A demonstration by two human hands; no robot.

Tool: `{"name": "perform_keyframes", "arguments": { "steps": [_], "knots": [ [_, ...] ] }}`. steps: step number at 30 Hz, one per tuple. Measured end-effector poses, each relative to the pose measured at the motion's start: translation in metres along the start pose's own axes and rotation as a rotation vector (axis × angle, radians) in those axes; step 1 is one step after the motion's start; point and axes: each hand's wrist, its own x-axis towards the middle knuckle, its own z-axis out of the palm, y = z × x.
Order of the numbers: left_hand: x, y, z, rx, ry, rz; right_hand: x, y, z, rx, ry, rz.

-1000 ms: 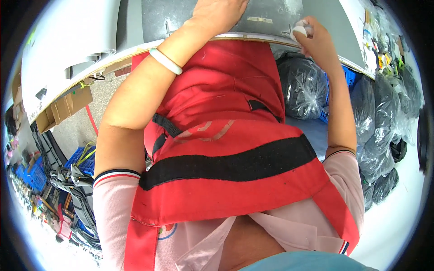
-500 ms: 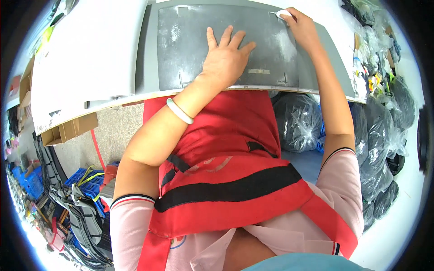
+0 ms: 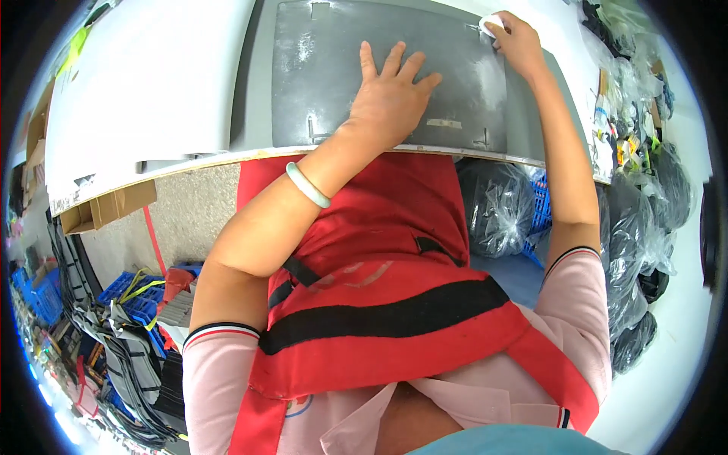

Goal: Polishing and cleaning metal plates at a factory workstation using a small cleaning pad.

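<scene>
Board [image 3: 326,80]: dark grey, flat under the left hand [image 3: 390,102], whose fingers are spread wide, with clear surface on both sides of them.
White piece [image 3: 491,26]: pinched between thumb and fingers of the right hand [image 3: 519,45], at the board's far right corner (whether it touches is hard to tell).
Near edge: the table [image 3: 205,159] ends just behind the left palm.
Right margin: grey sheet [image 3: 535,114], uncovered nearer the body than the right fingers.
Left margin: white sheet [image 3: 144,83], well left of the left fingers.

I count one left hand [image 3: 392,102] and one dark-grey board [image 3: 327,80] at twelve o'clock, one right hand [image 3: 520,47] and one chalk-like disc [image 3: 490,25] at one, one bangle [image 3: 306,187] at ten.
</scene>
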Motion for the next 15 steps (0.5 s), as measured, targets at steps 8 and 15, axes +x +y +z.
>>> {"name": "perform_keyframes", "arguments": {
  "steps": [8, 15],
  "knots": [
    [-0.002, -0.003, -0.003, 0.036, -0.042, 0.003, -0.005, -0.032, 0.004, 0.233, 0.008, 0.109],
    [-0.006, -0.002, -0.005, -0.040, -0.042, -0.027, -0.006, -0.095, -0.008, 0.350, -0.013, 0.164]
  ]
}}
